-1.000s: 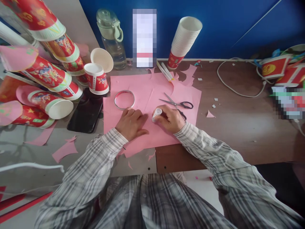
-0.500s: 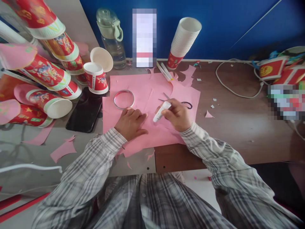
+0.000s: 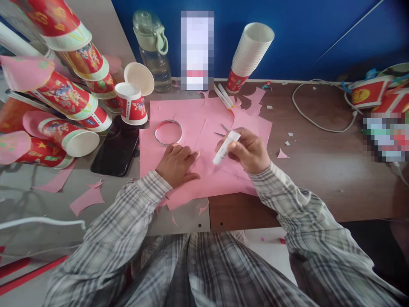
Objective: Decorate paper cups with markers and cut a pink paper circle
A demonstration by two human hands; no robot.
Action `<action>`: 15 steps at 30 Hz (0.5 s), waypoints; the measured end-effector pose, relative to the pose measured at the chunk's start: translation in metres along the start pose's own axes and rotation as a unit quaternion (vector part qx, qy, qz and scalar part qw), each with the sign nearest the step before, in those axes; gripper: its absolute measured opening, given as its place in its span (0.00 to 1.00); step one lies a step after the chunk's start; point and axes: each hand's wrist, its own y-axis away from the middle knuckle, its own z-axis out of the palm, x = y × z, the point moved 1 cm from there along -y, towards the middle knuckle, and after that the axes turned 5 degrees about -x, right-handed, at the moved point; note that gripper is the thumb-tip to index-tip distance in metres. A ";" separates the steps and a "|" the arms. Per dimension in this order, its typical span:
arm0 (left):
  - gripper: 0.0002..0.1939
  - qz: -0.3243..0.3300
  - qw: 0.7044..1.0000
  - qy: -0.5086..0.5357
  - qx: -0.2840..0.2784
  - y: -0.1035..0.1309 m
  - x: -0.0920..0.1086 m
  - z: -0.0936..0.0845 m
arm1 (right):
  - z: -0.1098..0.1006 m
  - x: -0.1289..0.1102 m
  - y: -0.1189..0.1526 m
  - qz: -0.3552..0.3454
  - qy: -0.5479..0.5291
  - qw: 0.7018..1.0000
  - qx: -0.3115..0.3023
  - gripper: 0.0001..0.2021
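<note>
My left hand (image 3: 179,165) lies on the pink paper (image 3: 188,115), thumb apart from the bent fingers, pressing the sheet down. In my right hand (image 3: 251,149) is a white glue stick (image 3: 226,148), tilted with its lower end just over the paper; whether it touches cannot be told. Behind that hand the scissors (image 3: 222,129) show only their blade tips. A thin roll of tape (image 3: 155,132) rests on the paper beyond my left hand. Two white pens (image 3: 224,96) lie at the paper's far edge.
Red paper cups (image 3: 131,102) crowd the left, some stacked into a tower. A black phone (image 3: 115,147), a water bottle (image 3: 155,64) and a tall cup stack (image 3: 251,53) stand or lie around the paper. A white cable (image 3: 306,119) loops at right. Pink scraps (image 3: 87,199) are scattered about.
My right hand has moved to the right with the glue stick, covering the scissors' handles. My left hand keeps its place on the paper. The whole view has shifted slightly.
</note>
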 end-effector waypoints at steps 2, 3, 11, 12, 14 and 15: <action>0.43 -0.002 1.000 -0.004 -0.005 0.000 0.001 -0.001 | -0.001 0.003 -0.004 0.008 -0.040 0.998 0.046 0.25; 0.42 -0.006 1.000 -0.003 -0.010 -0.001 0.001 -0.002 | 0.000 0.006 -0.006 0.008 -0.035 0.998 0.053 0.25; 0.39 -0.021 1.000 -0.007 -0.013 -0.002 0.006 -0.004 | 0.013 0.021 0.001 -0.006 0.247 0.968 -0.030 0.24; 0.38 -0.020 1.000 -0.014 -0.010 -0.003 0.007 -0.003 | 0.012 0.020 0.002 -0.007 0.259 0.965 -0.038 0.24; 0.37 -0.019 0.999 -0.025 -0.007 -0.003 0.008 -0.001 | 0.008 0.018 0.005 -0.003 0.260 0.964 -0.049 0.24; 0.37 -0.021 0.999 -0.028 -0.003 -0.003 0.008 0.000 | 0.006 0.016 0.006 0.001 0.248 0.967 -0.054 0.24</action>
